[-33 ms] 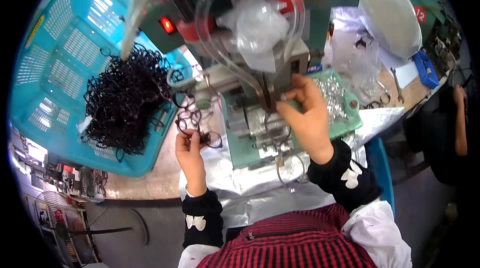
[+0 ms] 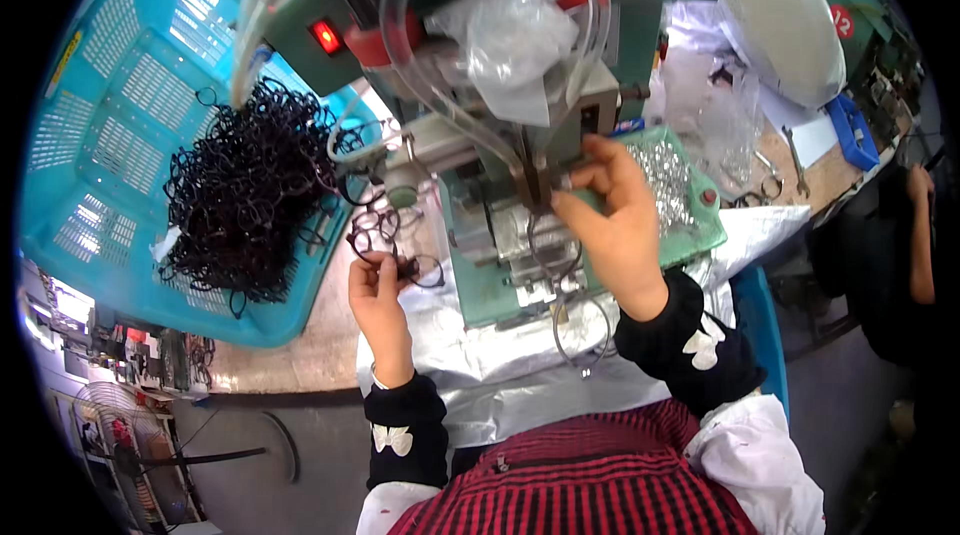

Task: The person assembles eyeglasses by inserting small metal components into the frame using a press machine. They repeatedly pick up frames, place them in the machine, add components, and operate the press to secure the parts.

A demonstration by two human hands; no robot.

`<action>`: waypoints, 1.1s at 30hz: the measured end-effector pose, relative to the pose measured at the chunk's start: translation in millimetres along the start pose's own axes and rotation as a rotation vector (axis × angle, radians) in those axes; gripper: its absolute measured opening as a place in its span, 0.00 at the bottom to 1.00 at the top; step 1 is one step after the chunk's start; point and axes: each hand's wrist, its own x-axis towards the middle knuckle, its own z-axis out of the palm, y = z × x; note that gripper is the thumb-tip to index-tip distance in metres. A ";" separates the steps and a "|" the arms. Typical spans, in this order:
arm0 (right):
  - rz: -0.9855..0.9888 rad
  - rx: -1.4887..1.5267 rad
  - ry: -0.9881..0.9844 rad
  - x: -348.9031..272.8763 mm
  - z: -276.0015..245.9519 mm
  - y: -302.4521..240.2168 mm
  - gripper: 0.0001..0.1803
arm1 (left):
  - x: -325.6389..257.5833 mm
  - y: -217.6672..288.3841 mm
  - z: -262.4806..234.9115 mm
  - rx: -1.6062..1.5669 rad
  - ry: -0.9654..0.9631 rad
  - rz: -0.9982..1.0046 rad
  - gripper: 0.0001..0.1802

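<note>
My left hand [image 2: 380, 310] pinches a dark eyeglass frame [image 2: 428, 272] between thumb and fingers, beside more dark rims on the table. My right hand [image 2: 625, 240] is raised at the green bench machine [image 2: 625, 20], its thumb and forefinger closed together next to the dark tool head [image 2: 530, 180]. What those fingertips hold is too small to make out. Another eyeglass frame [image 2: 583, 347] hangs at the machine's metal fixture [image 2: 515, 240], one rim below the tool and the other over the front edge. The right thumb lies close to its upper rim.
A turquoise basket [image 2: 130, 170] at left holds a heap of dark eyeglass frames [image 2: 245, 190]. Small shiny metal parts [image 2: 660, 175] fill a green tray right of the machine. Farther right are a wrench [image 2: 795, 165] and a blue box [image 2: 852, 135]. Silver foil [image 2: 470, 365] covers the table front.
The whole view has shifted slightly. Both hands keep nearly the same places and grips, and the hanging eyeglass frame stays at the fixture.
</note>
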 end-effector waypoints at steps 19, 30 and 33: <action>-0.280 -1.001 -0.033 4.6 -83.7 13.0 0.12 | -34.8 103.6 99.2 0.420 -0.644 1.413 0.12; -0.529 -1.116 -0.258 13.5 -95.4 42.8 0.08 | -36.9 87.0 96.6 0.445 -0.661 1.370 0.17; -0.542 -1.265 -0.304 27.2 -101.1 65.4 0.14 | -53.9 94.7 86.3 0.493 -0.672 1.195 0.21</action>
